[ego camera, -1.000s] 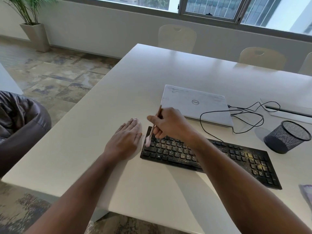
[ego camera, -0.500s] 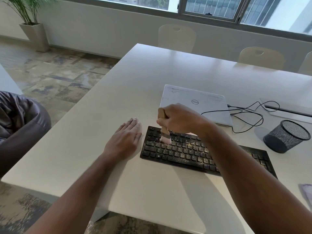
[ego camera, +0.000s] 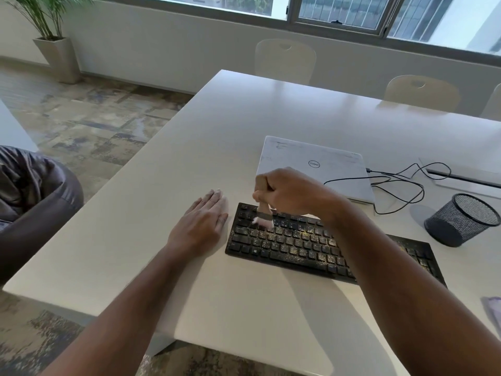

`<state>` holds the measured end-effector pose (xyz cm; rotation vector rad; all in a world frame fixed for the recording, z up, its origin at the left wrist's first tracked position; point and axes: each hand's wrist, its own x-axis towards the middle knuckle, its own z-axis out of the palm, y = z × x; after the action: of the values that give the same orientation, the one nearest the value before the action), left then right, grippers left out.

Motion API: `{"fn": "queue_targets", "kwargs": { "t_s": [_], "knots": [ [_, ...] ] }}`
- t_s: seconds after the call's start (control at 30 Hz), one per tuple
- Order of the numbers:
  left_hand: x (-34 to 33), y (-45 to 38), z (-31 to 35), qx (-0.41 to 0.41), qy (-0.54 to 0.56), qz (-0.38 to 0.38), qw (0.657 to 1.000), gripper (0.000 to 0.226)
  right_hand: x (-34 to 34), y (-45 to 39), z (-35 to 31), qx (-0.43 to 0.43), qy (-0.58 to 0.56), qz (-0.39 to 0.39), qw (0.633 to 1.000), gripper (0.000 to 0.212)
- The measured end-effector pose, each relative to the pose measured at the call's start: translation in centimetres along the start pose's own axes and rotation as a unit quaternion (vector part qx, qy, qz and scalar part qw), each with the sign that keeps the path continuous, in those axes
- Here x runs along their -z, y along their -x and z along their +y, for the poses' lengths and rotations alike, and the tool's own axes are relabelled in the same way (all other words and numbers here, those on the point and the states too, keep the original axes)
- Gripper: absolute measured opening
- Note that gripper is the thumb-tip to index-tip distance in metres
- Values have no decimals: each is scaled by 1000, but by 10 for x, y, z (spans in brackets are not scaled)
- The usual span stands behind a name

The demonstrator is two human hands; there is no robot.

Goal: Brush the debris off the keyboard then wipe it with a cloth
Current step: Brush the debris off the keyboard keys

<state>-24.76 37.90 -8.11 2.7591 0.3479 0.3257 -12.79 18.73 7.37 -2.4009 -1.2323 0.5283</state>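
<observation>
A black keyboard (ego camera: 298,245) speckled with yellowish debris lies on the white table (ego camera: 189,158). My right hand (ego camera: 290,191) grips a small wooden-handled brush (ego camera: 264,213) upright, its pale bristles touching the keys near the keyboard's top left. My left hand (ego camera: 202,221) rests flat on the table, fingers straight, just left of the keyboard's edge. A pale cloth (ego camera: 492,308) shows partly at the right edge of the view.
A shut white laptop (ego camera: 314,164) lies behind the keyboard, its black cable (ego camera: 398,191) looping to the right. A black mesh cup (ego camera: 461,218) stands at the right. Chairs (ego camera: 284,61) line the table's far side. A dark beanbag (ego camera: 35,196) sits left.
The brush has gone from tilted at the keyboard's left edge to upright over the top-left keys, shifting slightly right. My left hand has stayed flat on the table.
</observation>
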Motion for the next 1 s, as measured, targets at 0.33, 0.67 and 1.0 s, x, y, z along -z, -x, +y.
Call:
{"fn": "queue_targets", "kwargs": {
  "t_s": [0.33,0.67,1.0],
  "knots": [
    [-2,0,-2,3,-3,1,1000,57,-41,-2,-9,-73,-107,169,977,28],
    [-2,-1,-2,2,-4,1,1000,57,-36,0,-9,-93,-137,174,971,33],
    [-3,-1,-3,-1,-5,1,1000,57,-34,1,-4,-66,-153,180,969,26]
  ]
}}
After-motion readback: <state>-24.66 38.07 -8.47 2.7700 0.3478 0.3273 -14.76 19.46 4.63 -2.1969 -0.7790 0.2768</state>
